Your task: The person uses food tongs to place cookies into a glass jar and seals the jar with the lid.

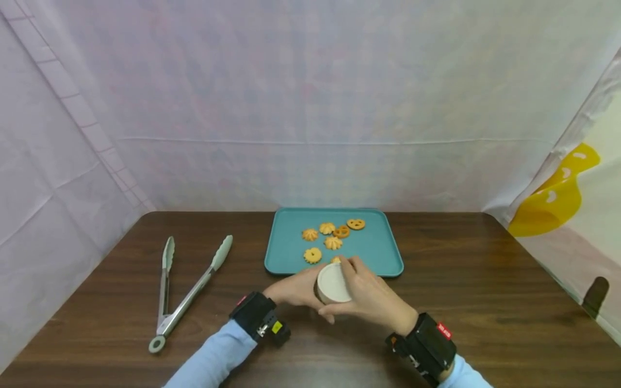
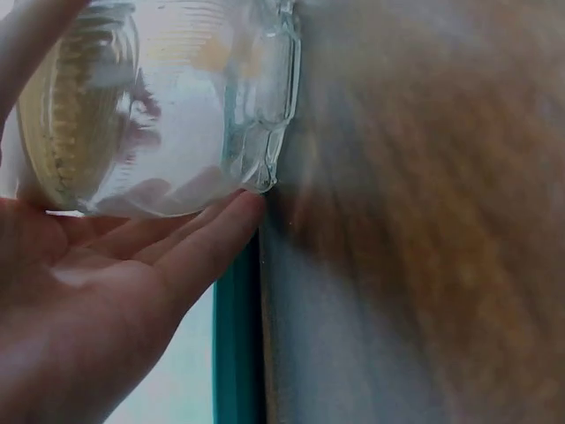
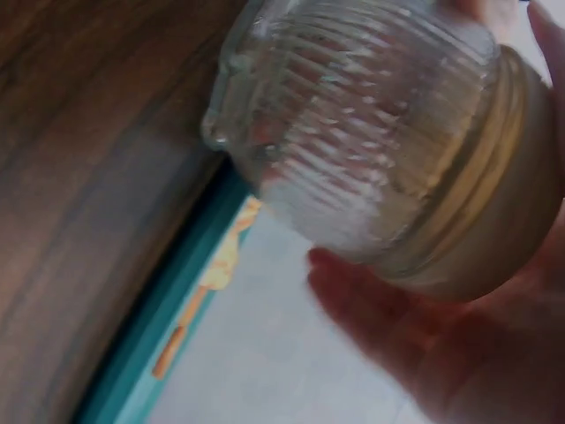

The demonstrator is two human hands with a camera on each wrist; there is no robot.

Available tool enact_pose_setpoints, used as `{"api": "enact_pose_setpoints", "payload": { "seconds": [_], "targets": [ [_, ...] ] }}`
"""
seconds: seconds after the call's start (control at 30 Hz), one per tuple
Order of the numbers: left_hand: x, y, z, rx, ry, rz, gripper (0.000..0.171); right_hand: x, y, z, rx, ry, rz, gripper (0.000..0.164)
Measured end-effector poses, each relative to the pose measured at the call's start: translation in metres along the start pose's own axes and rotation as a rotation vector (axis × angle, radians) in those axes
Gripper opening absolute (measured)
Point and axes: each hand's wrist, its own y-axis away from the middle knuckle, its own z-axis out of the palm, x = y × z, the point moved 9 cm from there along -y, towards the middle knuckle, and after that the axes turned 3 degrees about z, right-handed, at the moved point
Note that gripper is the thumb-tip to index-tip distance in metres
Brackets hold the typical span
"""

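Note:
Over the near edge of the tray, both hands hold a clear ribbed glass jar point(image 2: 181, 97). Its round pale lid point(image 1: 333, 283) faces up toward the head camera; from the right wrist, the lid's beige side point(image 3: 508, 212) shows at one end of the glass. My left hand point(image 1: 301, 288) wraps the jar from the left, its fingers along the glass in the left wrist view. On the other side, my right hand point(image 1: 371, 299) grips the lid, thumb in front and fingers behind. Through the glass, no contents stand out.
A teal tray point(image 1: 286, 226) lies at the back of the brown wooden table point(image 1: 436, 291). Several flower-shaped cookies point(image 1: 332, 242) and pretzel-shaped ones point(image 1: 356, 223) are on it. Spread metal tongs point(image 1: 186, 302) with pale tips lie to the left. Cloth hangs behind the table.

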Motion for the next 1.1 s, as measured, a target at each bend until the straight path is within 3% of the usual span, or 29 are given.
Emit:
{"api": "enact_pose_setpoints", "payload": {
  "seconds": [0.13,0.27,0.37,0.67,0.93,1.1],
  "targets": [
    [-0.004,0.0,0.001,-0.01,0.026,-0.022,0.09,-0.004,0.004,-0.007,0.09,0.169,0.07,0.099],
    [-0.004,0.0,0.0,0.005,0.009,-0.021,0.087,-0.014,0.008,-0.016,0.188,0.24,0.081,0.088],
    [-0.004,-0.001,-0.002,0.019,-0.005,-0.017,0.085,-0.019,0.009,-0.02,0.225,0.239,0.068,0.081],
    [-0.004,0.003,-0.003,0.032,-0.019,-0.042,0.082,-0.013,0.003,-0.021,0.189,0.2,0.035,0.073],
    [-0.003,0.004,-0.005,0.059,-0.038,-0.049,0.082,-0.012,0.006,-0.019,0.277,0.177,0.071,0.077],
    [-0.004,0.003,-0.005,0.06,-0.043,-0.038,0.082,-0.01,0.003,-0.017,0.255,0.15,0.038,0.074]
  ]
}}
